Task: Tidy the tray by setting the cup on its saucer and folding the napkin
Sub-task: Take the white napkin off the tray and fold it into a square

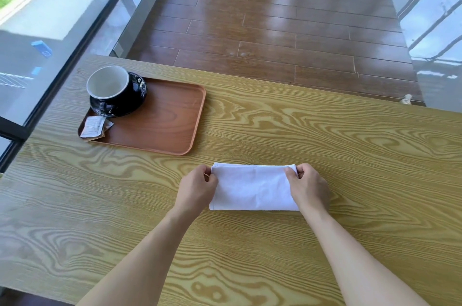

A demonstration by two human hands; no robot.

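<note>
The white napkin point(253, 187) lies folded into a flat rectangle on the bench point(325, 136). The left hand point(197, 187) and right hand point(308, 187) each pinch a far corner. The cup point(110, 87) sits on its saucer point(136, 99).

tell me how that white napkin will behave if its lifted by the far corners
Probably floppy: the napkin is thin folded cloth lying flat on the table, so it would likely droop and unfold. It looks light; the left hand and right hand only pinch its far corners.
</note>
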